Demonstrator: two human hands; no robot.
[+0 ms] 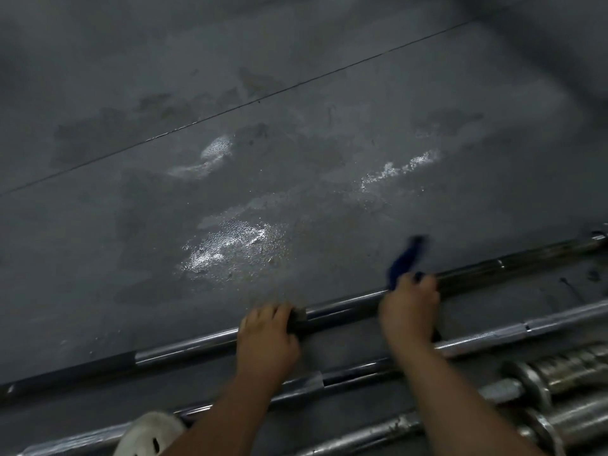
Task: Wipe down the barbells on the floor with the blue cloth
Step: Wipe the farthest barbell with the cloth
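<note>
Several steel barbells lie side by side on the grey floor, slanting from lower left to upper right. The farthest barbell point(345, 309) is under both hands. My left hand point(268, 337) grips its shaft near the middle, fingers curled over it. My right hand point(409, 304) wraps the blue cloth point(406, 261) around the same bar further right; a loose end of the cloth sticks up past my fingers, blurred. A second barbell point(513, 332) runs just nearer to me, partly hidden by my forearms.
More bars with threaded, collared ends point(539, 380) crowd the lower right corner. A white shoe point(148, 436) shows at the bottom edge. The grey floor point(230, 241) beyond the bars has wet, shiny patches and a thin seam line point(230, 108).
</note>
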